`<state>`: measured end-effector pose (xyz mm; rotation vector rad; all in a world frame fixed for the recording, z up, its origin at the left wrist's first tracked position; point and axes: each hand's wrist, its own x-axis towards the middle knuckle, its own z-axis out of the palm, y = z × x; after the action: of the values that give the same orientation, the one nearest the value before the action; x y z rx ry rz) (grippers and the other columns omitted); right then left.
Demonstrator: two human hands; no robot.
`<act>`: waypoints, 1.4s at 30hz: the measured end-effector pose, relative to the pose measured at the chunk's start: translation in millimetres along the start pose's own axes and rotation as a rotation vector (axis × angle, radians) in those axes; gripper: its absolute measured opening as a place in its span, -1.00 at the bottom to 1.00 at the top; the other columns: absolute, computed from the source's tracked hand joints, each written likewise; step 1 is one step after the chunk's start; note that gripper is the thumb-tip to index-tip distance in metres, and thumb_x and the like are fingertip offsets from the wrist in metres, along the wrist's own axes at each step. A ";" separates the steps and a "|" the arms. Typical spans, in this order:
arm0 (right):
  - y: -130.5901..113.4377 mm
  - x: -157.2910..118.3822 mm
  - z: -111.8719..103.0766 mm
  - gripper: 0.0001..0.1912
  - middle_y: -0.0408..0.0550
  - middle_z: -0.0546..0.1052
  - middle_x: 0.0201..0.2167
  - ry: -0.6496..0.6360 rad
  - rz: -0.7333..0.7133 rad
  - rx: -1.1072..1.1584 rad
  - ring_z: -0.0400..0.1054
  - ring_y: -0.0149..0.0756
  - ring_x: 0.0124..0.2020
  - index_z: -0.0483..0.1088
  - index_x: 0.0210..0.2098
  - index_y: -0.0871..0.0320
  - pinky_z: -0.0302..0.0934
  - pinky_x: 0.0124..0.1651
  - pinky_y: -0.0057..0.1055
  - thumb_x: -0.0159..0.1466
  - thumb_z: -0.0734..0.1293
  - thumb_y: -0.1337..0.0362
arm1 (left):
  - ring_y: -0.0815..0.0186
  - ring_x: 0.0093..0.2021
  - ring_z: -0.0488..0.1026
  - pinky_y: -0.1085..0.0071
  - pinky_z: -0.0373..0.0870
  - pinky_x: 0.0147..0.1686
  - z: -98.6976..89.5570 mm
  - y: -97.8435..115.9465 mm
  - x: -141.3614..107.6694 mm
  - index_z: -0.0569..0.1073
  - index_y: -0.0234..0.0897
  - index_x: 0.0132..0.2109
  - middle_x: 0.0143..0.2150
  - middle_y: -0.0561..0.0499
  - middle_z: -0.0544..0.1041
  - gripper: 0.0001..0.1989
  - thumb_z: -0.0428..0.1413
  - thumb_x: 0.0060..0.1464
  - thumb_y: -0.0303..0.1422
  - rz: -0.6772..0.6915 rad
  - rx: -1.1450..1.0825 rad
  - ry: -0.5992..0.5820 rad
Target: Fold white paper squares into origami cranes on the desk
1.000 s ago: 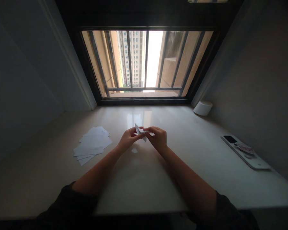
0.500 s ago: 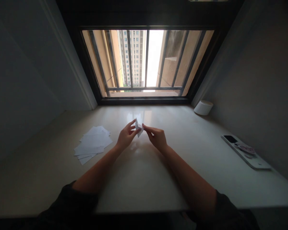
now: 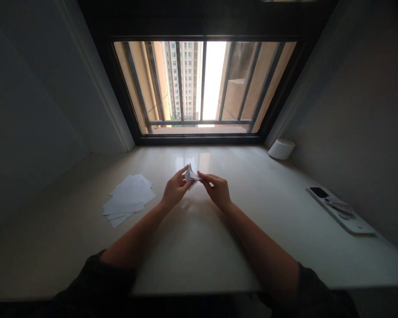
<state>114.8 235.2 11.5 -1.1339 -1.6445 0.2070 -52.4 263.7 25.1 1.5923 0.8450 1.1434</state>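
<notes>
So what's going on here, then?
A person is holding a small folded piece of white paper between their left hand and right hand, raised above a pale counter beneath a barred window. A loose pile of white paper sheets lies on the counter to their left.

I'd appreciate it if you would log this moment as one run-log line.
left hand: holds folded white paper | right hand: fingers pinch same paper | beside: loose paper sheets on sill
</notes>
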 end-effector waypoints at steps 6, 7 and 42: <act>0.3 -0.2 3.1 -0.56 -0.08 0.57 -0.21 -0.042 -0.032 0.076 0.47 -0.27 -0.31 0.43 -0.04 -0.02 0.36 -0.22 -0.34 0.07 0.44 0.17 | 0.13 -0.14 0.53 0.29 0.47 -0.17 -2.4 -1.5 -3.3 0.27 -0.21 0.19 -0.08 -0.09 0.55 -0.39 0.19 -0.04 -0.31 0.038 0.128 0.097; -0.1 -0.4 3.3 -0.55 -0.08 0.57 -0.21 -0.045 -0.043 0.080 0.47 -0.27 -0.30 0.43 -0.04 -0.02 0.36 -0.21 -0.34 0.06 0.45 0.17 | 0.13 -0.14 0.53 0.29 0.47 -0.16 -2.5 -1.5 -3.8 0.27 -0.20 0.18 -0.08 -0.08 0.55 -0.39 0.19 -0.04 -0.32 0.042 0.144 0.103; -3.4 -1.5 1.8 -0.80 -0.14 0.60 -0.28 -0.004 -0.094 -0.152 0.47 -0.31 -0.31 0.50 -0.16 -0.04 0.29 -0.25 -0.40 0.24 0.30 0.19 | 0.24 -0.21 0.51 0.36 0.41 -0.20 0.4 2.7 -1.8 0.35 -0.34 0.10 -0.18 -0.11 0.57 -0.53 0.12 0.01 -0.33 -0.041 -0.011 0.025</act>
<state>111.4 233.0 12.0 -1.1669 -1.7359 0.0243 -52.6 261.1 27.1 1.5484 0.8819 1.1391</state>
